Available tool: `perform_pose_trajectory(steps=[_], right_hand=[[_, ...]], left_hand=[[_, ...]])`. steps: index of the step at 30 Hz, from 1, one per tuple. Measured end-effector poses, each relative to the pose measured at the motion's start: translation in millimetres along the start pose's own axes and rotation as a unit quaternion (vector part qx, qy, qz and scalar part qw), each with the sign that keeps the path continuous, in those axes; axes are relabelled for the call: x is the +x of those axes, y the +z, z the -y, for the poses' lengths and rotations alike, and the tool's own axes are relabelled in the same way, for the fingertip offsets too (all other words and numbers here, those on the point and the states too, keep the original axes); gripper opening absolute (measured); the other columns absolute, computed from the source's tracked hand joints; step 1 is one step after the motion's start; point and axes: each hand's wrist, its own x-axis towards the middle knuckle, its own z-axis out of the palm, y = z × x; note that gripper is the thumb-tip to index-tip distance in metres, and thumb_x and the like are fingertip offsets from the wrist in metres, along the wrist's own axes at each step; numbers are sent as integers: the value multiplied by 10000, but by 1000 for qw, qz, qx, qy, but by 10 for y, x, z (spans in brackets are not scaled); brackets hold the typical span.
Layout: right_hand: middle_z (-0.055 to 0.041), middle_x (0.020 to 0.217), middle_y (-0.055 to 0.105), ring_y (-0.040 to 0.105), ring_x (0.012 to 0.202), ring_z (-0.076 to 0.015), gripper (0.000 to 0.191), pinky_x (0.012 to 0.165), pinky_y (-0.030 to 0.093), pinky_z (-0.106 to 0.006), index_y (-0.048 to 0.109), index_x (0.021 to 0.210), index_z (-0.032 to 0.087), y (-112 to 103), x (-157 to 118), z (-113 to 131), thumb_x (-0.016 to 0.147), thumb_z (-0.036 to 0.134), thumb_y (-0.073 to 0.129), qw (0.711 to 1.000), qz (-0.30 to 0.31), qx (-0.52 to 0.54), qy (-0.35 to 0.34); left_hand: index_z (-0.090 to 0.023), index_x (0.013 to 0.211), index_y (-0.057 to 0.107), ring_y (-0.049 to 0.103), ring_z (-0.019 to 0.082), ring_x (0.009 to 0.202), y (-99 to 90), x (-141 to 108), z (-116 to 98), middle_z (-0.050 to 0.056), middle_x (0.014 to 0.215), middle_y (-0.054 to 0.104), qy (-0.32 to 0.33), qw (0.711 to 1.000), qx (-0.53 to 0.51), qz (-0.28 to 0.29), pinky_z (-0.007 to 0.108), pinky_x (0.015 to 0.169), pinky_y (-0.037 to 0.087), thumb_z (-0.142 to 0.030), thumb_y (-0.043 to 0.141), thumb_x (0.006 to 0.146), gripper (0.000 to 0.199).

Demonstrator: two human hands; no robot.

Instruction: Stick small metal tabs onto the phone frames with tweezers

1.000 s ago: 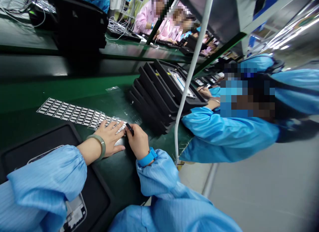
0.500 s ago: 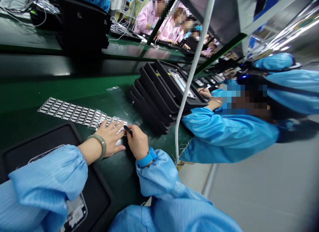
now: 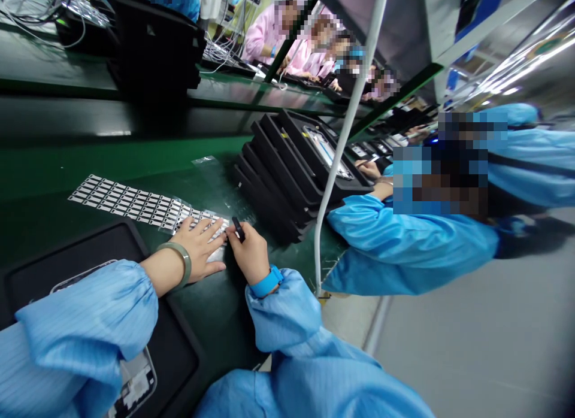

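My left hand (image 3: 197, 247) lies flat with its fingers spread, pressing on the right end of a long sheet of stickers (image 3: 126, 201) in black and white. That sheet stretches away to the left across the green table. Just right of those fingers is my right hand (image 3: 249, 250), closed around a slim black tool (image 3: 238, 229). One end of the tool sticks up past the thumb and forefinger; the rest is hidden in the hand, so its exact kind is unclear. The thumb and forefinger tips are at the sheet's right edge.
Under my left forearm lies a black tray (image 3: 177, 352) with a white-grey device frame (image 3: 137, 382) in it. Stacked black trays (image 3: 287, 172) stand beyond my right hand. A white cable (image 3: 344, 142) hangs in front of a co-worker's blue sleeve (image 3: 372, 226). Clear film (image 3: 204, 160) lies on the table.
My right hand's fingers have shifted slightly, and the black tool has swung more upright, its visible end moving right, away from the left fingertips. The left hand and the sheet stay put.
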Motion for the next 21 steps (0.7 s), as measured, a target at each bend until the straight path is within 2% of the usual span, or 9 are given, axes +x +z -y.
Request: perform_pose_trajectory(steps=[4,9,14,21], right_hand=[[-15,784,669,629,729,-163,96,680,472,-264,585,808,201,-60,-13,-1,807,250,502,999,10,37,6],[-33,829,664,618,750,-158,108,697,465,-258,580,837,191,-128,-55,-25,816,265,504,997,-31,63,4],[-13,778,655,617,718,-151,88,658,459,-244,570,842,200,-102,-67,-38,825,251,499,999,16,30,-20],[-29,777,638,606,741,-158,107,661,441,-243,571,783,199,-17,-110,-44,832,200,475,999,14,-6,-51]], left_hand=[[-223,1293,437,353,319,1244,13,-4,0,94,1448,314,1,1000,2,-1,536,948,276,-546,382,829,568],[-207,1297,428,343,316,1251,23,-8,-3,99,1456,294,3,1000,6,2,542,945,270,-545,355,839,574],[-219,1295,429,342,316,1253,23,-11,4,93,1451,306,3,1000,5,0,534,953,260,-548,361,836,569],[-187,1300,411,333,305,1264,36,-20,6,91,1457,293,2,1000,1,-5,519,969,254,-550,353,836,592]])
